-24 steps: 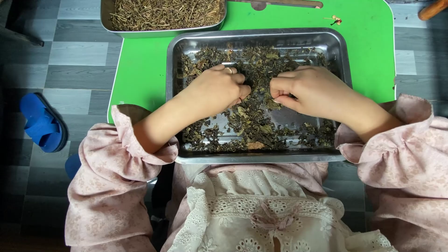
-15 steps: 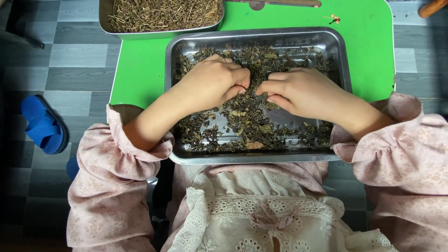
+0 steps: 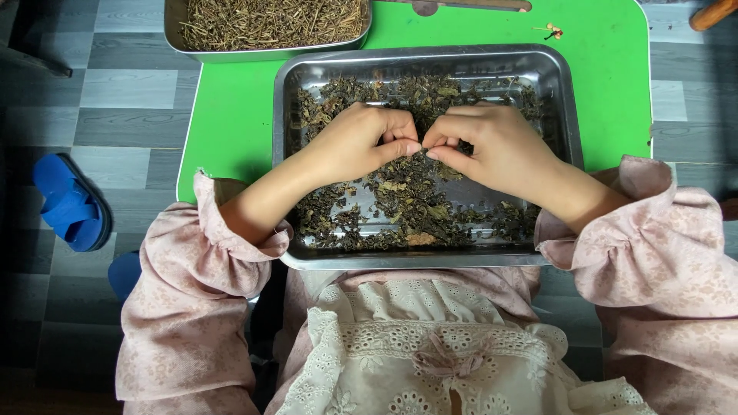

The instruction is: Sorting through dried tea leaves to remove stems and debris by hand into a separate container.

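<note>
The left hand (image 3: 360,144) and right hand (image 3: 492,146) are meeting thumb-tip to thumb-tip, fingers pinched together on a small bit of dried dark-green leaf litter (image 3: 407,196). The rest is lying directly beneath the pinch, across the rectangular steel tray (image 3: 565,92). Advisable: keeping the pinch low over it. Beyond, a second tray of brown stems (image 3: 269,21) is resting on the green table (image 3: 231,115).

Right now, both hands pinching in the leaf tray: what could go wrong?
1. The steel tray overhangs the green table toward the lap; pressing on its near edge might tip it.
2. The left hand and right hand pinch the dried leaves at their fingertips, so brittle bits could scatter over the rim.
</note>
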